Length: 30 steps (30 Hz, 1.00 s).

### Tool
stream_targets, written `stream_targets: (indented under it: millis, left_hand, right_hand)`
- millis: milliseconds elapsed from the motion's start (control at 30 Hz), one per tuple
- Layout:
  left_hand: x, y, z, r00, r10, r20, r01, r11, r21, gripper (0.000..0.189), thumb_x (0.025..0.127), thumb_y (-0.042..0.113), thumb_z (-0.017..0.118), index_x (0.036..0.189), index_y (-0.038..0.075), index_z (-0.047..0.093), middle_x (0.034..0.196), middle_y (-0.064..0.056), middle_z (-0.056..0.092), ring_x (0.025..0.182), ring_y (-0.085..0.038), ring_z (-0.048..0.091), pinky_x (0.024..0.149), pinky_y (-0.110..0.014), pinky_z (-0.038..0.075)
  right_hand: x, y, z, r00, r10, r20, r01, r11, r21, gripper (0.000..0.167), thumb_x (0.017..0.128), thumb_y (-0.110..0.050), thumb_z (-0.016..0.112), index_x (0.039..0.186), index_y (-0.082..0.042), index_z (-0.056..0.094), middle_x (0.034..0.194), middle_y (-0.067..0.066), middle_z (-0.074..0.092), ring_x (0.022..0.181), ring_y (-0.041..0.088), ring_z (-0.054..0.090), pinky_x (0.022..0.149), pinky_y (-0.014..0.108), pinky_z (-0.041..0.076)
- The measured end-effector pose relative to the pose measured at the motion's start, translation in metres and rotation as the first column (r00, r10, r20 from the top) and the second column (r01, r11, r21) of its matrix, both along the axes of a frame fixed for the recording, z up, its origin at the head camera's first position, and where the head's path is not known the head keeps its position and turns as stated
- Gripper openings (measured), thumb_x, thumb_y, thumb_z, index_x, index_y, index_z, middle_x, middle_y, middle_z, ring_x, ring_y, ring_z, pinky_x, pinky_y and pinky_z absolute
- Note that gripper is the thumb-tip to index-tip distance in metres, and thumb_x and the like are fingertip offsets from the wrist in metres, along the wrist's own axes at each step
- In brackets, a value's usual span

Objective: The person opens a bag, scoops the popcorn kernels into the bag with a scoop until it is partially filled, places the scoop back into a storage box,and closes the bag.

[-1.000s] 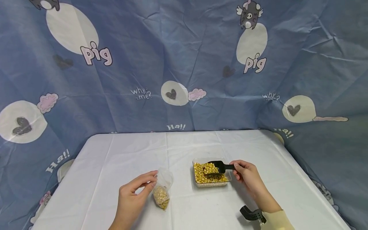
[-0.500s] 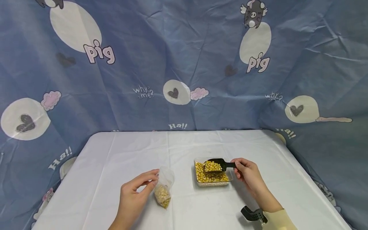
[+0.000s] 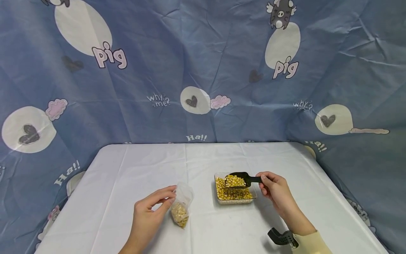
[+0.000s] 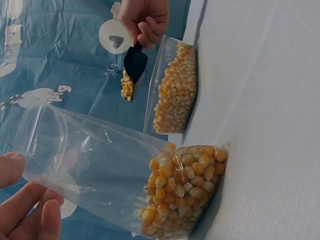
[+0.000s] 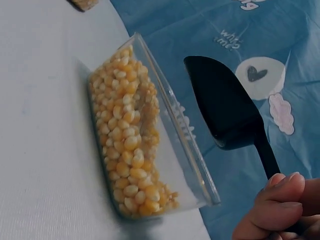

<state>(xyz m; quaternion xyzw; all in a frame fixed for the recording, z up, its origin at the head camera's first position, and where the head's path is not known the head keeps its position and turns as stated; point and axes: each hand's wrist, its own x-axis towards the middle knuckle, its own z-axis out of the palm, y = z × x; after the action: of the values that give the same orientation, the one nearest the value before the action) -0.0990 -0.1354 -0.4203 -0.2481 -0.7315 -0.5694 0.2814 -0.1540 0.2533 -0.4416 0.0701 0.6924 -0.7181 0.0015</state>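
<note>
My right hand [image 3: 275,188] grips the handle of a black scoop [image 5: 225,107] loaded with yellow corn kernels [image 3: 235,181]. The scoop is held above a clear rectangular container [image 3: 235,202] of corn, apart from the kernels in it, as the left wrist view shows. To the left, my left hand [image 3: 151,211] pinches the top edge of a clear plastic zip bag [image 4: 95,150] between thumb and fingers. Corn kernels [image 4: 182,187] fill the bag's lower part, and its bottom rests on the table. In the right wrist view the scoop's underside hides its load.
A white cloth covers the table [image 3: 127,176]. Behind it hangs a blue printed curtain [image 3: 152,77], which also runs along both sides. A black strap device [image 3: 280,237] sits on my right wrist, by a pale yellow sleeve [image 3: 309,244].
My right hand has raised the scoop, filled with corn, from among the kernels to above the container. My left hand keeps its hold on the bag with hardly any movement.
</note>
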Motion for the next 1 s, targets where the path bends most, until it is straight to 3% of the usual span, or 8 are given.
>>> stream_targets:
  millis: [433, 633, 867, 1000]
  left_hand:
    - [0.000, 0.000, 0.001, 1.000, 0.002, -0.010, -0.002, 1.000, -0.002, 0.033, 0.079, -0.019, 0.075, 0.093, 0.011, 0.076, 0.107, -0.018, 0.074, 0.096, -0.026, 0.072, 0.073, -0.019, 0.056]
    - [0.001, -0.002, 0.003, 0.999, 0.010, 0.046, -0.009, 1.000, -0.010, 0.029, 0.082, -0.016, 0.075, 0.094, 0.011, 0.076, 0.109, -0.016, 0.074, 0.099, -0.026, 0.072, 0.075, -0.020, 0.056]
    - [-0.013, -0.011, -0.025, 0.995, -0.007, 0.096, 0.006, 1.000, 0.005, 0.028, 0.084, -0.011, 0.075, 0.097, 0.014, 0.077, 0.113, -0.010, 0.074, 0.103, -0.023, 0.071, 0.077, -0.022, 0.057]
    - [-0.013, -0.010, -0.024, 0.997, -0.006, 0.074, 0.006, 1.000, 0.008, 0.030, 0.082, -0.015, 0.074, 0.096, 0.012, 0.076, 0.110, -0.013, 0.074, 0.102, -0.024, 0.072, 0.077, -0.021, 0.057]
  right_hand:
    - [0.006, -0.014, 0.015, 0.998, 0.042, -0.039, -0.043, 0.999, -0.033, 0.026, 0.106, -0.017, 0.054, 0.114, 0.007, 0.059, 0.074, 0.005, 0.054, 0.057, 0.010, 0.046, 0.049, 0.021, 0.039]
    - [0.009, -0.021, 0.020, 0.997, 0.069, -0.041, -0.071, 0.997, -0.041, 0.027, 0.106, -0.019, 0.054, 0.115, 0.007, 0.059, 0.074, 0.006, 0.053, 0.056, 0.011, 0.045, 0.049, 0.022, 0.038]
    - [0.015, -0.031, 0.028, 0.994, 0.095, -0.047, -0.098, 0.993, -0.067, 0.030, 0.106, -0.021, 0.056, 0.117, 0.007, 0.058, 0.075, 0.006, 0.054, 0.056, 0.012, 0.045, 0.050, 0.023, 0.036]
    - [0.019, -0.038, 0.033, 0.990, 0.122, -0.067, -0.126, 0.990, -0.066, 0.032, 0.105, -0.023, 0.057, 0.116, 0.007, 0.058, 0.074, 0.007, 0.053, 0.056, 0.013, 0.045, 0.050, 0.025, 0.035]
